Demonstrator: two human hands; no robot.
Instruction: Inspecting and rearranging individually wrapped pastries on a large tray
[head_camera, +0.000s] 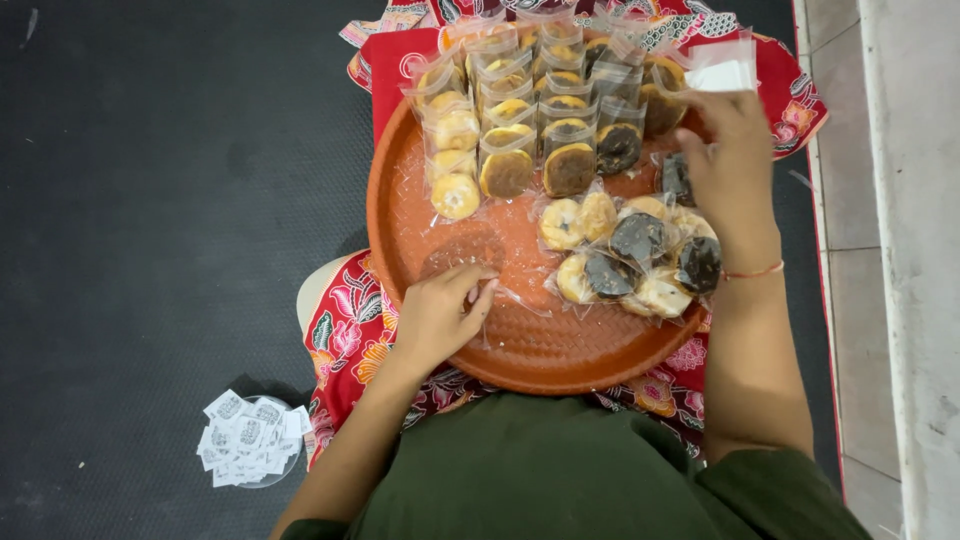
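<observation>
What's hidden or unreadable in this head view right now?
- Right hand: covers part of a wrapped dark cookie.
- Left hand: rests on clear plastic; contents unclear.
- Back rows of bagged cookies: cut by the top edge.
- Paper slips: print too small.

A dark, matte floor mat (170, 200) is seen spreading well to the left of the grip. To the right of the grip, pale floor tiles (850, 250) are laid beside a light grey raised ledge (915, 200). Even, soft light is cast throughout.
</observation>
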